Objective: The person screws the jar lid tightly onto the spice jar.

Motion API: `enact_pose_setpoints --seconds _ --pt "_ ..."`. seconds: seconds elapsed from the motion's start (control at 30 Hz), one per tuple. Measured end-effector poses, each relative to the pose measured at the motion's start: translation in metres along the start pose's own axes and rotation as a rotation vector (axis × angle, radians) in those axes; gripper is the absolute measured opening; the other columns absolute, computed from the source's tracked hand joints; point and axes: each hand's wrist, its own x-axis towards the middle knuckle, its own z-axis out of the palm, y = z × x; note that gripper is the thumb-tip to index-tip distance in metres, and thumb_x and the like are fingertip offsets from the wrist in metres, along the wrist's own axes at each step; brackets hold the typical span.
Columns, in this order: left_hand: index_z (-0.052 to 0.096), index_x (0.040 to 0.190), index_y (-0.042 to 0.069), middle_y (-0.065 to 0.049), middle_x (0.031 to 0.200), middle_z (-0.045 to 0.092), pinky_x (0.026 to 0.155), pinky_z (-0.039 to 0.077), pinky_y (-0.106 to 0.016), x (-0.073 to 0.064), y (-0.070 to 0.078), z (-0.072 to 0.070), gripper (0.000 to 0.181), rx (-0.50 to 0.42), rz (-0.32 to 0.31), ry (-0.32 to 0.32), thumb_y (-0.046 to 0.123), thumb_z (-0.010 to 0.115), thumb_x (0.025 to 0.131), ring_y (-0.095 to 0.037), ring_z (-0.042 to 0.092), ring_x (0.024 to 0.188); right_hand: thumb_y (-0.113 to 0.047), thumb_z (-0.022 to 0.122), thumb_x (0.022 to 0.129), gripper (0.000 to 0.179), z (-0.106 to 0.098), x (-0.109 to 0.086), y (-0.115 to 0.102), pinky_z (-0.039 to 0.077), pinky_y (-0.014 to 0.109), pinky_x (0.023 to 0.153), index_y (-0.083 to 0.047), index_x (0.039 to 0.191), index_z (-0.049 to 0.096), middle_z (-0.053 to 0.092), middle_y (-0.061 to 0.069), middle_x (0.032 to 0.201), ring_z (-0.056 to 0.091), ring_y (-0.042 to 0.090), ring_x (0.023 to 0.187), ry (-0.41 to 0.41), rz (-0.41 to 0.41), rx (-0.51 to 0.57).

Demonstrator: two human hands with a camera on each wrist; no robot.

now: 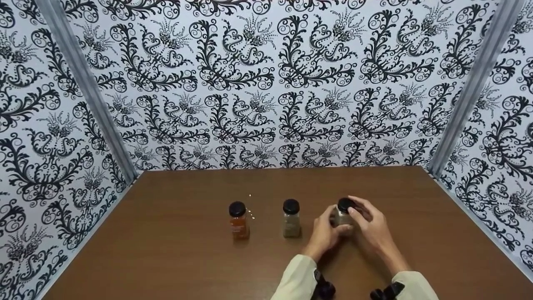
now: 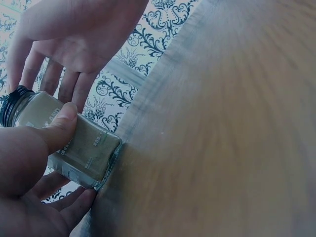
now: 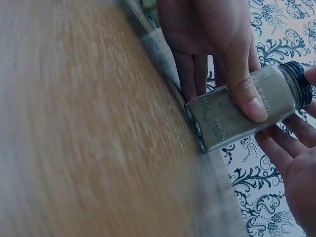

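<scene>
A square glass spice jar (image 2: pixel 86 143) with a greyish-tan powder and a ridged black lid (image 3: pixel 297 84) stands on the table at the right. My left hand (image 1: pixel 326 233) grips its body, thumb across the printed front and fingers behind. At the top, my right hand (image 1: pixel 372 225) pinches the black lid between thumb and fingers. Left of my hands a second jar (image 1: pixel 291 225) of similar powder stands upright under a black lid. Farther left is a jar of orange-red powder (image 1: pixel 239 227), also upright and black-lidded.
Small pale flecks (image 1: pixel 251 214) lie on the brown table (image 1: pixel 175 250) beside the orange-red jar. Patterned black-and-white walls (image 1: pixel 250 83) enclose the table at the back and both sides, with grey strips at the corners.
</scene>
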Motion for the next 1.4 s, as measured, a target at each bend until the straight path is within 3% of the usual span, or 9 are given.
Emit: enact_pose_setpoints --seconds 0.33,0.5,0.83,1.13,1.4 --pt "0.062 0.126 0.016 -0.006 0.111 0.074 0.083 0.054 -0.023 -0.0029 0.0048 -0.0033 0.049 -0.021 0.010 -0.011 0.022 0.083 0.082 -0.014 0.070 0.100 -0.012 0.064 0.098 0.035 0.0022 0.0006 0.0003 0.046 0.007 0.089 -0.004 0.132 0.060 0.063 0.020 0.132 0.059 -0.009 0.108 0.019 0.006 0.047" --pt "0.063 0.125 0.016 -0.005 0.110 0.074 0.083 0.054 -0.023 -0.0028 0.0054 -0.0034 0.048 -0.017 0.035 -0.001 0.021 0.083 0.082 -0.013 0.069 0.100 -0.014 0.061 0.100 0.039 0.0008 0.0006 -0.0001 0.043 0.005 0.092 -0.004 0.137 0.058 0.061 0.019 0.138 0.056 -0.012 0.111 0.006 0.012 0.035" --pt "0.063 0.124 0.015 -0.006 0.107 0.075 0.083 0.053 -0.023 -0.0014 0.0053 -0.0020 0.048 0.007 0.031 0.020 0.021 0.084 0.081 -0.013 0.070 0.098 -0.010 0.062 0.099 0.033 0.0018 0.0007 0.0009 0.045 0.006 0.091 -0.004 0.131 0.062 0.065 0.019 0.130 0.060 -0.004 0.109 0.021 -0.015 0.048" --pt "0.063 0.125 0.015 -0.005 0.109 0.075 0.084 0.054 -0.024 -0.0007 0.0035 -0.0011 0.047 0.014 0.051 0.022 0.018 0.082 0.082 -0.013 0.069 0.100 -0.015 0.062 0.100 0.039 0.0018 0.0005 -0.0014 0.044 0.005 0.094 -0.005 0.137 0.057 0.061 0.019 0.138 0.057 -0.007 0.114 0.007 0.031 0.060" --pt "0.062 0.127 0.020 -0.007 0.115 0.073 0.081 0.055 -0.023 -0.0002 0.0036 -0.0008 0.048 -0.034 -0.043 -0.024 0.023 0.081 0.083 -0.015 0.071 0.101 -0.013 0.062 0.099 0.035 0.0030 0.0011 0.0026 0.042 0.003 0.093 -0.005 0.133 0.062 0.064 0.019 0.134 0.056 -0.012 0.111 0.035 -0.028 0.008"
